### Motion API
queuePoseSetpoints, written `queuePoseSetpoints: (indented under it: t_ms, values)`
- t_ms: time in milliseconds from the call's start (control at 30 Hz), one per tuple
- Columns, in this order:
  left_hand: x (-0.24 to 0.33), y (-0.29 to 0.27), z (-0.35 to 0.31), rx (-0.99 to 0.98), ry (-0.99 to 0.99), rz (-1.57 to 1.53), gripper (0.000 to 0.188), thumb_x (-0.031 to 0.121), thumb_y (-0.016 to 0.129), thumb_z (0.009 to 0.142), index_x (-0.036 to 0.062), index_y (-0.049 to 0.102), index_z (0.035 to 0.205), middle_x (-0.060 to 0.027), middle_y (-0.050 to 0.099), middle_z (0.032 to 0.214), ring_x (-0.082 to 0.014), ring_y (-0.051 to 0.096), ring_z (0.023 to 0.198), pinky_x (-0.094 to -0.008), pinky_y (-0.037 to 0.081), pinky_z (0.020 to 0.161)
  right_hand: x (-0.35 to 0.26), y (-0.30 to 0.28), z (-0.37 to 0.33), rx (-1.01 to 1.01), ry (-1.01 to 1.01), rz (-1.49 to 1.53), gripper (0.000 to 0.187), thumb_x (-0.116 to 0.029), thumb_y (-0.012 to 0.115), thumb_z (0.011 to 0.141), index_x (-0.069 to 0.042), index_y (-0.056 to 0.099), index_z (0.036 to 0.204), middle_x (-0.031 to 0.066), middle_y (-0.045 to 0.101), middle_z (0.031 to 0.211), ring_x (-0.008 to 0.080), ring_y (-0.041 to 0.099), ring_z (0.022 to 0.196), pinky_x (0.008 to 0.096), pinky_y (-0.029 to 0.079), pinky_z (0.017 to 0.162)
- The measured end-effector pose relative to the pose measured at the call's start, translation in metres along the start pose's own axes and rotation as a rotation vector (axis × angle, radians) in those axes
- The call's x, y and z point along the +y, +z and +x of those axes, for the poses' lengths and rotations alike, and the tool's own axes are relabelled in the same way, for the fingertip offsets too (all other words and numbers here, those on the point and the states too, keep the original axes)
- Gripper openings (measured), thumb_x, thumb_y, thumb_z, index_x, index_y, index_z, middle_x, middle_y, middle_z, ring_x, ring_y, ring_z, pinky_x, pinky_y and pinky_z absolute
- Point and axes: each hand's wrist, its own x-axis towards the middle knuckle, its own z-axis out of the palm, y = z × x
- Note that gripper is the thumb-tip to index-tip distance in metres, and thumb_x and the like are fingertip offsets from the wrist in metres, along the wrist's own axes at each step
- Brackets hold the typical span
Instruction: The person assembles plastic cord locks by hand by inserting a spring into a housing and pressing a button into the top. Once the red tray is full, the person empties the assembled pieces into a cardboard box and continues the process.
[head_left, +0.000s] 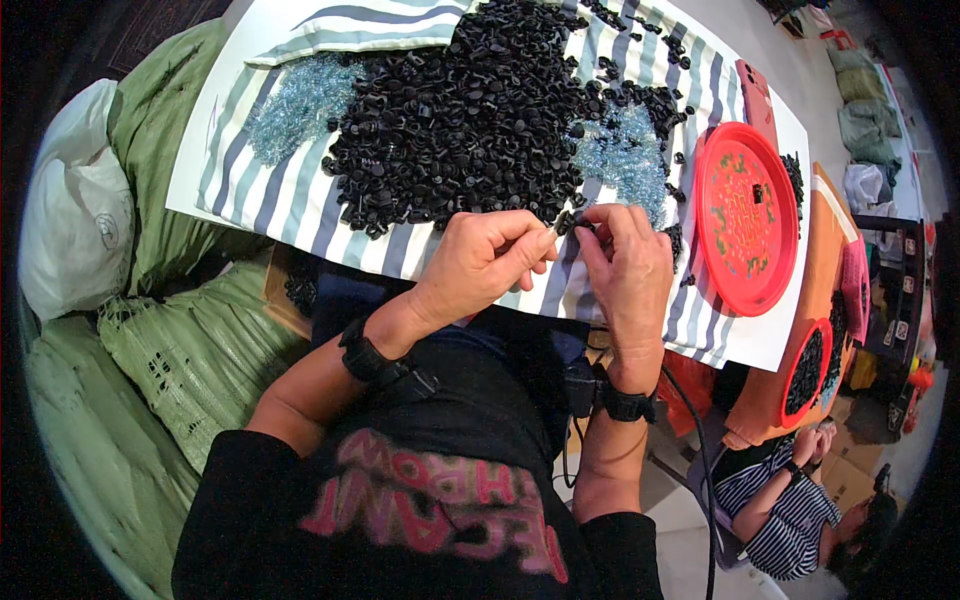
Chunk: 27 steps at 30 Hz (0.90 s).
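Note:
My left hand (478,262) is closed in a pinch at the near edge of a large heap of small black plastic parts (455,125). A small black part (564,222) shows at its fingertips, beside a tiny pale piece. Close by on the right, my right hand (632,268) pinches another small black plastic part (585,224) between thumb and forefinger. The fingertips of both hands almost meet. Two piles of thin, shiny, bluish pieces that look like little springs flank the heap: one on the left (298,108), one on the right (622,155).
A striped cloth (390,258) covers the white table. Right of my hands lies a round red tray (712,240) with one black piece in it; a pink phone (757,100) lies behind. Green sacks (190,350) crowd the left. A co-worker (790,525) sits at lower right, near another red tray (803,375).

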Motion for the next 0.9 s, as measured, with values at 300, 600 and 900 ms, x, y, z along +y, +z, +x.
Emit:
queuePoseSetpoints:
  t_ms: [300, 600, 900]
  values:
    - [0.003, 0.000, 0.000, 0.004, -0.021, 0.050, 0.028, 0.018, 0.054, 0.101, -0.0010, 0.066, 0.085, -0.0037, 0.066, 0.072, -0.0063, 0.062, 0.059, -0.0220, 0.050, 0.055, -0.016, 0.010, 0.025, 0.119, -0.051, 0.116, 0.027, -0.016, 0.075, 0.079, -0.013, 0.064, 0.103, 0.0079, 0.057, 0.088, 0.0296, 0.060, 0.074, 0.0404, 0.046, 0.064]
    - [0.003, 0.002, 0.000, 0.027, -0.005, 0.059, 0.027, 0.018, 0.055, 0.100, -0.0010, 0.067, 0.085, -0.0034, 0.066, 0.071, -0.0066, 0.062, 0.059, -0.0223, 0.050, 0.055, -0.016, 0.006, 0.032, 0.059, -0.096, 0.063, 0.017, -0.013, 0.072, 0.080, -0.010, 0.066, 0.095, 0.0095, 0.058, 0.087, 0.0319, 0.061, 0.076, 0.0414, 0.049, 0.066]
    - [0.003, 0.002, 0.000, 0.020, -0.005, 0.071, 0.026, 0.017, 0.056, 0.099, -0.0017, 0.068, 0.085, -0.0050, 0.068, 0.073, -0.0071, 0.064, 0.060, -0.0221, 0.051, 0.055, 0.020, -0.020, -0.006, 0.135, 0.099, 0.154, 0.014, 0.000, 0.066, 0.084, -0.006, 0.066, 0.097, 0.0125, 0.059, 0.086, 0.0307, 0.062, 0.074, 0.0394, 0.049, 0.066]
